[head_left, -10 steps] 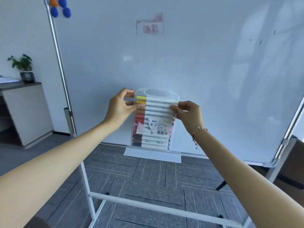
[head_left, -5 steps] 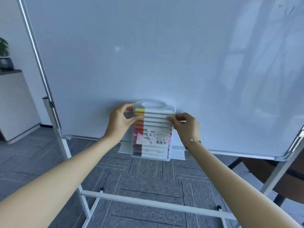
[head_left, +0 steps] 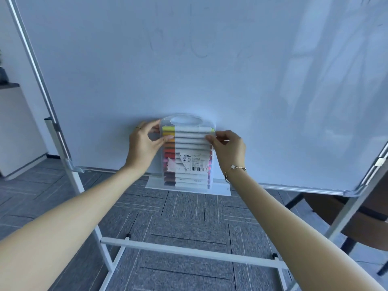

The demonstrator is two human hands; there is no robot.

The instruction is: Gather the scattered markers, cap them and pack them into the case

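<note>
Case: a clear plastic case [head_left: 187,153] stands upright on its short end, held in front of the lower middle of the whiteboard [head_left: 189,59], its bottom edge at the small tray [head_left: 220,189] that juts from the board's lower rail.
Case top: a moulded carrying handle with an oval opening, uppermost.
Markers: a stack of markers [head_left: 189,143] lies crosswise inside the case, white barrels in the middle, coloured caps at the left running from yellow-green at the top through orange, red and pink to dark brown at the bottom; coloured tips show at the right edge.
Label: a white sticker [head_left: 192,163] with a barcode sits on the case front, lower middle, one corner peeled.
Left hand: the left hand [head_left: 144,147] grips the case's left edge near the top, thumb across the front, fingers curled behind; a ring shows on one finger.
Right hand: the right hand [head_left: 227,150] pinches the case's right edge near the top, thumb on the front, fingers bent round the side; a thin bracelet [head_left: 236,169] circles the wrist.
Whiteboard stand: white metal legs and a cross bar [head_left: 189,250] run below, nearer the viewer.
Floor: grey patterned carpet tiles [head_left: 178,217].
Far left: a pale cabinet [head_left: 16,133] against the wall.
Far right: a dark brown round piece of furniture [head_left: 367,217] behind the stand's leg; what it is cannot be told.
</note>
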